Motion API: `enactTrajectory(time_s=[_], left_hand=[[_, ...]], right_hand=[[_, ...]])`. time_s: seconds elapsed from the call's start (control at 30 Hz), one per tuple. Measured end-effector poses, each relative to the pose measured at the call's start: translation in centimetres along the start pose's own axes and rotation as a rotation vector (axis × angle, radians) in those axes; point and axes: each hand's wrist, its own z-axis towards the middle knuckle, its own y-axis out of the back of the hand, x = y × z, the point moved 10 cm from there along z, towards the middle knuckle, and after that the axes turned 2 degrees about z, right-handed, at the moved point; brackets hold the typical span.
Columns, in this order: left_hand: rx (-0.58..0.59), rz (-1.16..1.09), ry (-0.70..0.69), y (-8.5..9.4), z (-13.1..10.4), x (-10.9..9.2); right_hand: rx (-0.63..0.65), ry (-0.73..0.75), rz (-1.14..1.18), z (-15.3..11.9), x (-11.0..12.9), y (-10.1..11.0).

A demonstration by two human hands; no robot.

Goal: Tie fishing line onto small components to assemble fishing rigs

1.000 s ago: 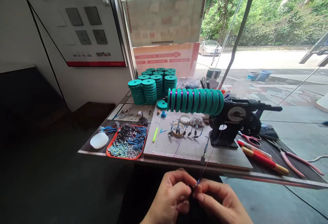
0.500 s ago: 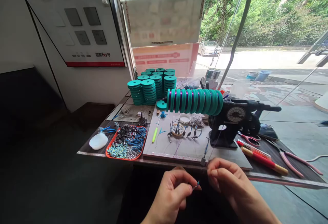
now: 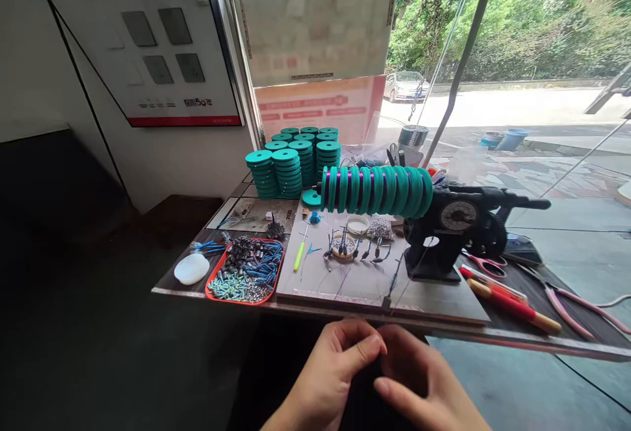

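Note:
My left hand (image 3: pixel 338 365) is closed in a pinch below the table's front edge. What sits between its thumb and forefinger is hidden now. Beside it, my right hand (image 3: pixel 426 378) has its thumb spread away from curved fingers, which reach the left fingertips. I see nothing held in it. Just above both hands, a dark weight with a coiled wire (image 3: pixel 387 303) hangs at the board's edge. Several similar small dark weights lie around a round tub of beads (image 3: pixel 344 247). Over the board (image 3: pixel 315 286) stands a black winding machine (image 3: pixel 434 247) carrying a row of teal foam spools (image 3: pixel 377 191).
An orange-rimmed tray (image 3: pixel 210 293) of small parts and a white lid (image 3: pixel 192 269) lie left. Stacked teal spools (image 3: pixel 273 175) stand behind. At right are scissors (image 3: pixel 488 267), a red-and-wood handled tool (image 3: pixel 517 306) and pink-handled pliers (image 3: pixel 572 306). A green-handled hook tool (image 3: pixel 299 257) lies on the board.
My right hand has moved left and opened its thumb, bringing its fingers to my left hand. The small blue piece seen in my left pinch is now out of sight.

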Motion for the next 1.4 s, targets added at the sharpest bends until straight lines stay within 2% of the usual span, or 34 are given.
enactTrajectory(time_s=[0.07, 0.13, 0.27, 0.33, 0.4, 0.5, 0.6, 0.73, 0.9, 0.97, 1.03, 1.13, 1.23, 1.4], left_hand=[[-0.031, -0.023, 0.007, 0.3, -0.1, 0.1], [-0.04, -0.017, -0.001, 0.4, -0.1, -0.1], [0.001, 0.07, -0.009, 0.2, 0.0, -0.9], [0.047, 0.096, 0.028, -0.1, 0.1, -0.9], [0.072, 0.142, 0.042, -0.1, 0.1, -1.2], [0.054, 0.295, 0.009, 0.9, 0.1, -2.9], [0.065, 0.463, -0.014, 2.0, -0.3, -5.3], [0.088, 0.76, -0.009, 2.5, -1.2, -9.7], [0.072, 1.2, -0.06, 0.7, -2.4, -16.7], [0.053, 1.28, -0.09, -0.3, -3.0, -18.7], [0.03, 1.309, -0.099, -0.9, -3.4, -19.7], [0.021, 1.288, -0.057, -0.8, -3.8, -19.5], [0.08, 1.122, 0.001, -0.1, -3.4, -18.1], [0.104, 0.764, 0.001, 1.8, -1.7, -16.5]], right_hand=[[0.054, 0.071, -0.163, -0.3, -0.2, -1.2], [0.02, 0.2, -0.348, -0.4, 0.6, -0.9], [-0.223, 0.678, -0.778, -2.0, 5.7, 1.1], [-0.29, 0.818, -0.906, -2.8, 7.1, 1.5], [-0.252, 0.837, -0.926, -2.8, 7.3, 1.3], [-0.165, 0.755, -0.872, -2.2, 6.0, 0.6], [-0.108, 0.694, -0.814, -1.8, 4.2, -0.2], [-0.014, 0.722, -0.782, -1.1, 3.4, -2.0], [0.066, 0.739, -0.874, 0.7, 5.6, -4.9], [0.102, 0.773, -0.986, 1.7, 6.7, -6.7], [0.115, 0.805, -1.089, 3.1, 7.4, -8.2], [0.154, 0.851, -1.21, 5.8, 7.6, -10.0], [0.258, 0.954, -1.329, 7.3, 7.2, -12.0], [0.453, 1.182, -1.462, 5.5, 6.4, -14.1]])
